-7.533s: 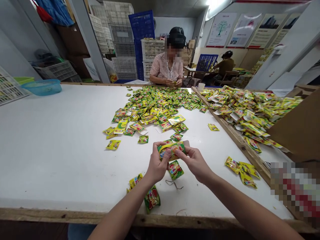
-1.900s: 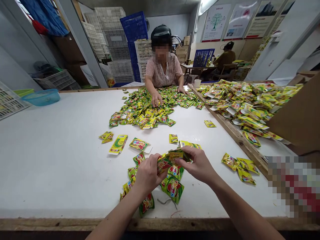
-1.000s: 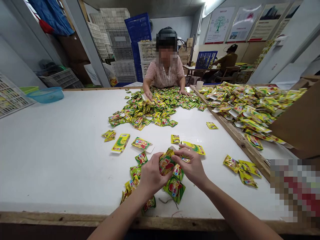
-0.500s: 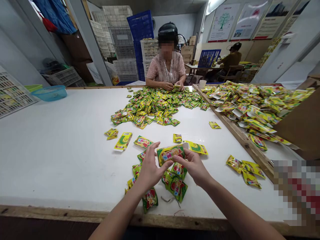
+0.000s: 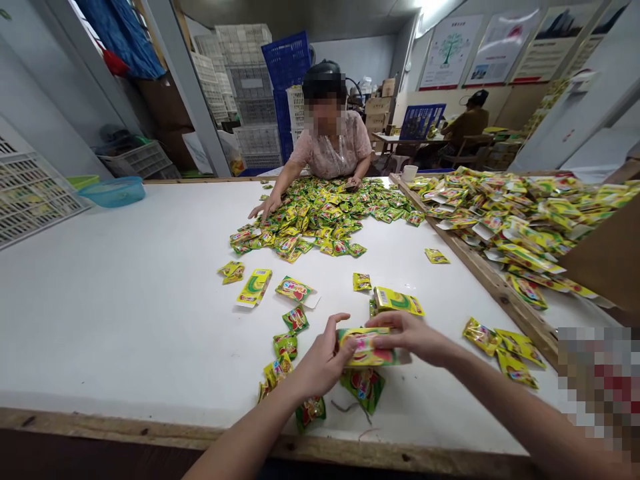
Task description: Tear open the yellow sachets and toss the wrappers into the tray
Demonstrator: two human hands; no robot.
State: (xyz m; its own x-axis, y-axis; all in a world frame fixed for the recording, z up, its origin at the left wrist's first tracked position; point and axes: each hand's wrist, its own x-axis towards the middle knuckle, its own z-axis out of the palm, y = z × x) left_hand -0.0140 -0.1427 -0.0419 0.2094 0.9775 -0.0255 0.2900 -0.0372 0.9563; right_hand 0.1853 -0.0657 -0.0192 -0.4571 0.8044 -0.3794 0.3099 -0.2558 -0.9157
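Okay, on the far left, a white plastic crate [image 5: 30,193] sits by the end of the big white surface [image 5: 125,320], and a blue plastic basin [image 5: 113,192] sits just past the far edge. Behind them, tall stacks of white and blue crates [image 5: 285,60] stand against the wall.

Across the surface, a person in a pink top [image 5: 330,147] leans over a big pile of small foil packets [image 5: 305,220]. One of that person's hands [image 5: 265,209] lies on the surface at the edge of the pile, and the other hand [image 5: 354,182] is up near the pile's far side.

Close to the camera, a short line of green packets [image 5: 287,353] lies just left of the left hand [image 5: 325,357]. The left hand and the right hand [image 5: 410,335] both grip one yellow and green foil packet [image 5: 365,348], held just above the surface with the fingers of both hands closed on it. A green packet [image 5: 364,390] lies under it, and a yellow packet [image 5: 399,301] lies just beyond it.

To the right, three gold-yellow packets [image 5: 515,350] lie near a wooden rail [image 5: 493,280]. Past the rail is a huge heap of packets [image 5: 505,213], and a brown cardboard sheet [image 5: 613,260] stands at the right edge.
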